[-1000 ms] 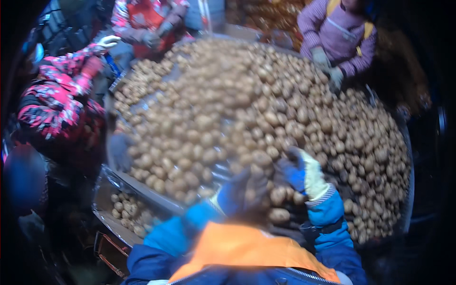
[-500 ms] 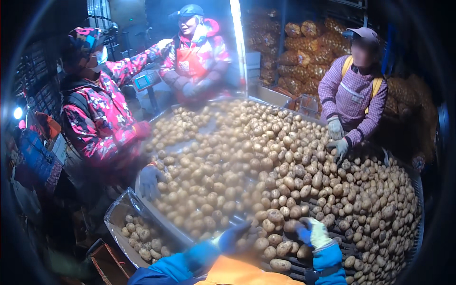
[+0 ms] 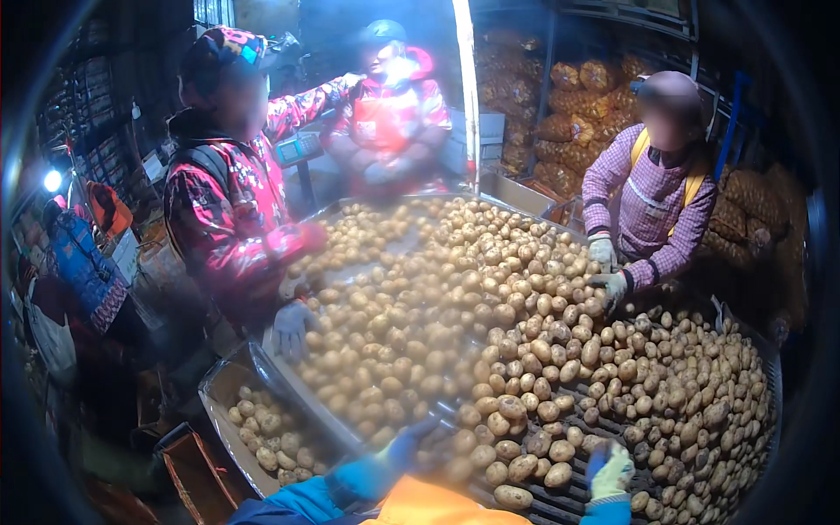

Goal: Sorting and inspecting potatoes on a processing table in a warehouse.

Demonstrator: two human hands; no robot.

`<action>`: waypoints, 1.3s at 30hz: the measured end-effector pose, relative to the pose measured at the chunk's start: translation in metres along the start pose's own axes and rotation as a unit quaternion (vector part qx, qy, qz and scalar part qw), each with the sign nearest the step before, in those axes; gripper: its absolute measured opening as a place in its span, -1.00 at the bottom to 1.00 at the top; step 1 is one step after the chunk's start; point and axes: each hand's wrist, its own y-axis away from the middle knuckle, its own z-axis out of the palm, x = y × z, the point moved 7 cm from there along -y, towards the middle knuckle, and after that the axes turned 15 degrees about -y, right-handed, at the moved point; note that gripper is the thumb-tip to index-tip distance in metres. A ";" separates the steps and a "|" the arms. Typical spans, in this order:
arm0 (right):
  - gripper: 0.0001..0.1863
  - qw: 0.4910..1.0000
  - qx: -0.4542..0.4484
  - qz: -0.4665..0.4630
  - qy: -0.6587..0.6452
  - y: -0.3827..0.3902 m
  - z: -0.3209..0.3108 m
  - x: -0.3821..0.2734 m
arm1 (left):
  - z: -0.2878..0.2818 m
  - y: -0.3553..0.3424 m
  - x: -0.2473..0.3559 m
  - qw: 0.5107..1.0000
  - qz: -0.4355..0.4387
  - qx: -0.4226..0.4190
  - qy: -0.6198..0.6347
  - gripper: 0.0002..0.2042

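Many potatoes point(image 3: 525, 465) lie heaped on a wide sorting table with dark slats point(image 3: 573, 505). At the table's near side my left hand point(image 3: 404, 444), in a blue glove, reaches over the edge of the hazy part of the pile. Blur hides how its fingers are set. My right hand point(image 3: 610, 471), in a blue and pale yellow glove, is over the slats with its fingers apart. A dark potato point(image 3: 593, 444) lies at its fingertips, and I cannot tell whether they touch.
A carton point(image 3: 223, 411) holding potatoes stands left of the table. Co-workers stand around it: one in a patterned pink jacket point(image 3: 223, 206), one in a red apron point(image 3: 381, 122), one in a checked shirt point(image 3: 656, 188). Filled net sacks point(image 3: 573, 127) are stacked behind. A pale post point(image 3: 466, 96) rises beyond.
My view has shifted a little. My right hand has moved right and nearer to me, away from the potatoes at the middle. My left hand has moved slightly left.
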 end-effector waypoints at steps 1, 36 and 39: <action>-0.68 0.989 0.076 0.031 -0.126 -0.006 -0.017 0.005 | 0.012 0.001 -0.001 0.993 0.011 -0.099 0.064 -0.67; -0.56 0.882 -0.058 0.100 -0.457 -0.055 0.066 -0.011 | 0.026 0.029 -0.008 0.998 0.017 -0.004 0.055 -0.76; -0.71 0.791 -0.003 0.106 -0.603 -0.062 0.067 -0.005 | 0.023 0.033 0.000 0.994 0.026 0.104 -0.021 -0.73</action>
